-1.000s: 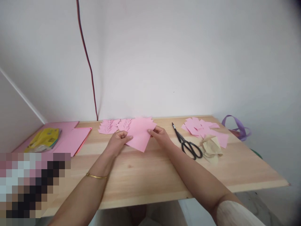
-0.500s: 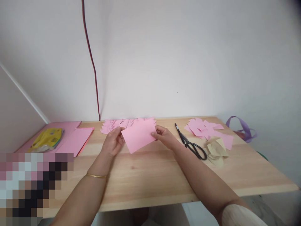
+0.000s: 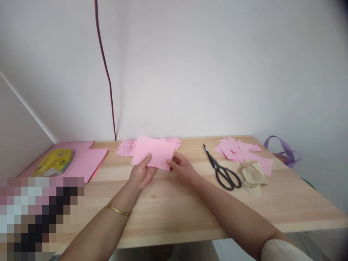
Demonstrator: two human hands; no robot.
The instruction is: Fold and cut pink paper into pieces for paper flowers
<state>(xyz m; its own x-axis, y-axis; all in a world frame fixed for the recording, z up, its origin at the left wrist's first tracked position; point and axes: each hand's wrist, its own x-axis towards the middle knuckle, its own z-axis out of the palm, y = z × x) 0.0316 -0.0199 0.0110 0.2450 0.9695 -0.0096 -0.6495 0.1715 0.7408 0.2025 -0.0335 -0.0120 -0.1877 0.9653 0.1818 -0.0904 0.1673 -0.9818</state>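
**Both hands on one pink sheet at the middle of the table**

Right now the left hand and the right hand hold a single pink paper sheet between them, just above the wooden table. The left hand grips the sheet's near left edge, thumb on top and fingers underneath, pinched closed on the paper. The right hand holds the near right corner in the same way, its fingertips pressed shut on the edge. The sheet faces up toward the camera and tilts slightly, its right end lower than its left. A thin gold bangle sits on the left wrist.

Just behind the held sheet, near the wall, lies a row of pink cut pieces with jagged edges; the sheet hides part of that row. To the right of the hands, well apart from them, black scissors lie closed on the table, blades pointing far. Further right is a loose pile of pink scraps, and just near of it a crumpled beige paper touching the scissor handles. A purple ribbon hangs at the far right edge of the table.

On the far left lie flat pink sheets in a stack, with a yellow packet resting on them. A red cord runs down the white wall to the table's back edge.
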